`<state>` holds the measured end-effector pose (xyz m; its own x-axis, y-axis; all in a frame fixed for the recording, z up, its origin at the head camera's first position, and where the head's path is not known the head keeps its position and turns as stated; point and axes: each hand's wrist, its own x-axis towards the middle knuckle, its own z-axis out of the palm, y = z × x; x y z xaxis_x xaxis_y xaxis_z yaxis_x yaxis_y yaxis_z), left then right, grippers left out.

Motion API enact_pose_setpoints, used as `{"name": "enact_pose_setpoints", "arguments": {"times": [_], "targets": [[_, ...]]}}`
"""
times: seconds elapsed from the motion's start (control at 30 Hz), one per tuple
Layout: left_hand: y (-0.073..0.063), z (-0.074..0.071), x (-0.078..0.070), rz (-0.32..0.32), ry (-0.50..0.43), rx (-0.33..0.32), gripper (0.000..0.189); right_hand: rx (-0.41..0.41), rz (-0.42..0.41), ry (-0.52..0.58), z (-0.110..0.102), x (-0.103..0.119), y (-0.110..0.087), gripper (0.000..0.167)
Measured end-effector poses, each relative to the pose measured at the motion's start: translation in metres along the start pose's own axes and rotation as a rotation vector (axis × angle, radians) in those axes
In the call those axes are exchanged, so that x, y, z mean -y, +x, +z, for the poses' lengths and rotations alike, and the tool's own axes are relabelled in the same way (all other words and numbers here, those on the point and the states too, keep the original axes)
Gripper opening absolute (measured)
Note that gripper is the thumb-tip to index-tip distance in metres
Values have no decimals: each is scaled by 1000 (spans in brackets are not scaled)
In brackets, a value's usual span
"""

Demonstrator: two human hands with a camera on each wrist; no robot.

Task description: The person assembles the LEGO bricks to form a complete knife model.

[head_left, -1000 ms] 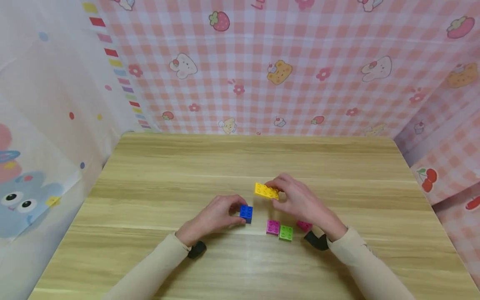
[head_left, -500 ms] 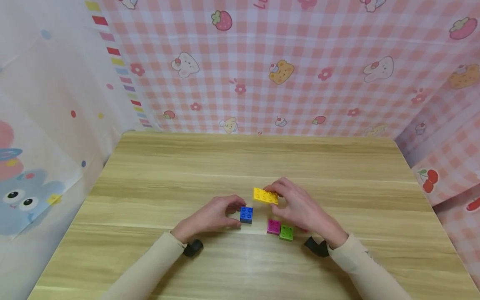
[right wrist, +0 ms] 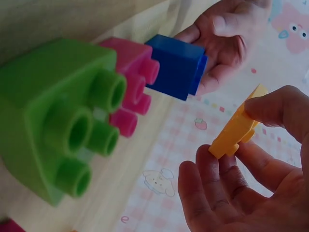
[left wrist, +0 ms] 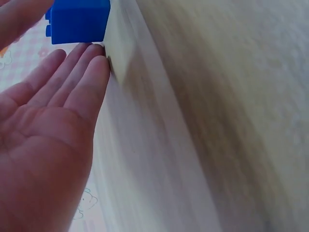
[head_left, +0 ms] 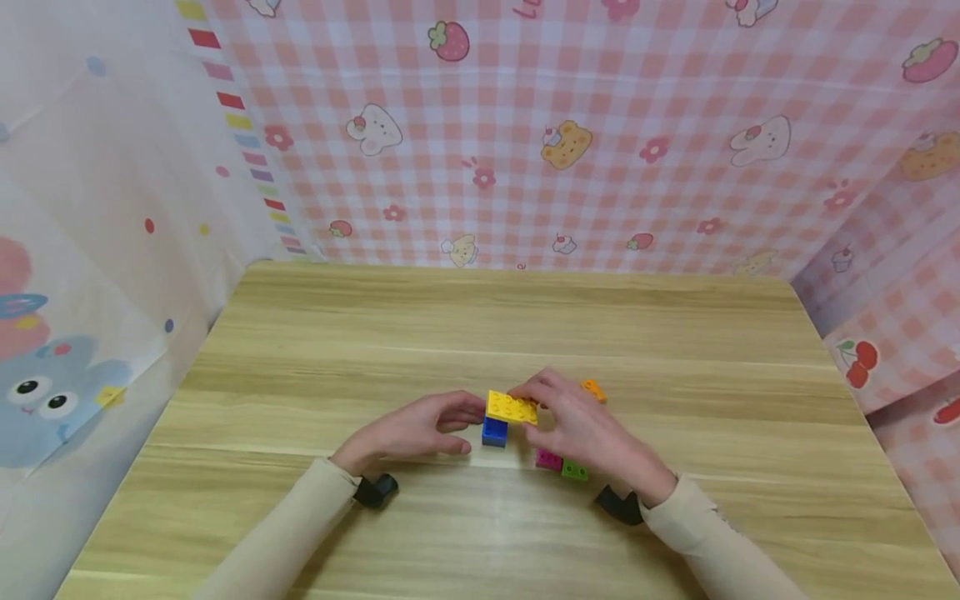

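Note:
My right hand (head_left: pixel 581 429) pinches a flat yellow building brick (head_left: pixel 512 407) between thumb and fingers, above and partly over the blue building brick (head_left: pixel 494 435). A gap between the yellow and blue bricks shows in the right wrist view. The blue brick stands on the table, studs up. Just left of it is my left hand (head_left: pixel 412 429), fingers extended and holding nothing; in the left wrist view the fingertips (left wrist: pixel 94 70) lie close by the blue brick (left wrist: pixel 79 21).
A pink brick (head_left: pixel 548 459) and a green brick (head_left: pixel 575 472) stand side by side under my right hand, partly hidden. Behind that hand lies an orange brick (head_left: pixel 593 391). The wooden table (head_left: pixel 480 542) ends at a pink checked cloth (head_left: pixel 480 125).
My right hand has carried the yellow brick left and nearer, to over the blue brick. My left hand has let go of the blue brick and drawn slightly left. The orange brick has come into view.

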<state>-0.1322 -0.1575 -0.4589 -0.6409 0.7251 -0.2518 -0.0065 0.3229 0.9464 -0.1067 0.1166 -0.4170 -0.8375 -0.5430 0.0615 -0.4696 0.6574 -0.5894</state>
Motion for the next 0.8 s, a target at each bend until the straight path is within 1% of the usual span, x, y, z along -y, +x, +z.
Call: {"name": "enact_pose_setpoints", "arguments": {"times": [0.2,0.4,0.5,0.67,0.8], "targets": [[-4,-1,1,-13,-14,0,57,22,-23,-15,6,2,0,42],[-4,-2,2,3,-5,6,56,48,-48,-43,7,2,1,40],[-5,-2,2,2,-10,3,55,55,-54,-74,10,2,3,40],[-7,-1,4,7,-11,-15,55,62,-52,-96,15,4,7,41],[-8,0,4,19,9,-47,53,64,-43,-87,17,5,8,42]]}}
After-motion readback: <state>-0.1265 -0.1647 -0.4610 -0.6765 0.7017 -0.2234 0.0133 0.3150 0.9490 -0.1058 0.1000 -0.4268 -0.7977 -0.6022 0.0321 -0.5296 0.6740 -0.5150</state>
